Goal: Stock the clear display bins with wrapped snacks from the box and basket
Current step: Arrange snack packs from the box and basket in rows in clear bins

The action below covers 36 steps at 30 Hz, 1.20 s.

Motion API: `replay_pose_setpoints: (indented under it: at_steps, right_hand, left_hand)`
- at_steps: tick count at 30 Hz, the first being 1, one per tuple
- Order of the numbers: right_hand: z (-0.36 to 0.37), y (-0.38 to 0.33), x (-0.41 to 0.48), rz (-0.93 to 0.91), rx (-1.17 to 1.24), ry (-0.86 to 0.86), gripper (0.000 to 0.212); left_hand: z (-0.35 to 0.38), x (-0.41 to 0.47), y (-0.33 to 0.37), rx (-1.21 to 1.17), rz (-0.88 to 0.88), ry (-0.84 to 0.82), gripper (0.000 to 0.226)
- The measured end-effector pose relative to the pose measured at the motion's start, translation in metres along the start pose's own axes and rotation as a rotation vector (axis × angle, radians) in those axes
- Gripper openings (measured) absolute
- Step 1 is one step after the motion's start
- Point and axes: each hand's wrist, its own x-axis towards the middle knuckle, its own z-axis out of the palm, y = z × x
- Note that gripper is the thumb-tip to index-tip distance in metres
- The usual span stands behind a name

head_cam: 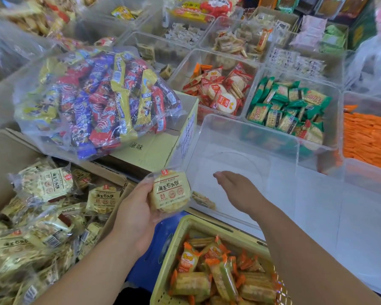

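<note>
1. Step in hand, my read: moving cream biscuit packs from box to bin. The left hand (139, 208) is curled round one wrapped pack (169, 190), label up. It holds the pack in the air just left of the empty clear bin (251, 128).
2. The right hand (235, 190) grips nothing. Fingers are straight and together, palm down, reaching into the bin's near left part. Whether it touches the bin floor can't be told.
3. The bin looks nearly bare. One pale pack (204, 201) shows low at its near left corner, seen through the wall; inside or just outside is unclear.
4. Sources: the open box (110, 172) at left is full of the same cream packs (44, 183). The basket (185, 223) at bottom centre holds orange-wrapped snacks (207, 271). The right forearm crosses its right rim.
5. Next move, a judgement: lift the held pack over the bin's left wall and let go inside, or pass it to the free hand. It's a short carry, but the wall is tall, so the pack must clear the rim.
6. In the way: the right hand sits about where the pack would land, so it must take the pack or shift aside.
7. A bag of mixed snacks (97, 95) lies on a closed carton (154, 150) just behind the left hand and could get knocked.
8. Around: the red-pack bin (220, 91), green-pack bin (288, 108) and orange-pack bin (367, 137) sit behind and to the right, all stocked.
</note>
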Motion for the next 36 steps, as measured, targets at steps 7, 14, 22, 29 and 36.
replay_pose_setpoints:
  at_steps: [7, 14, 22, 29, 36]
  right_hand:
    - [0.005, -0.031, -0.058, -0.438, 0.153, 0.015, 0.08]
    - [0.003, -0.014, -0.056, -0.535, -0.155, 0.299, 0.066]
    - [-0.011, -0.026, -0.038, -0.211, 0.501, 0.131, 0.06]
    - [-0.003, 0.018, 0.031, 0.03, -0.134, 0.281, 0.031]
    - [0.047, 0.032, 0.057, 0.063, -0.114, -0.034, 0.035]
  left_hand:
    - [0.05, 0.002, -0.004, -0.008, 0.076, -0.023, 0.029]
    - [0.055, 0.007, 0.001, 0.318, 0.151, -0.053, 0.022]
    - [0.062, 0.014, -0.003, 0.857, 0.385, -0.329, 0.036]
    - [0.038, 0.034, -0.012, 1.298, 0.16, -0.02, 0.063]
    - [0.021, 0.045, -0.027, 1.159, -0.057, -0.107, 0.068]
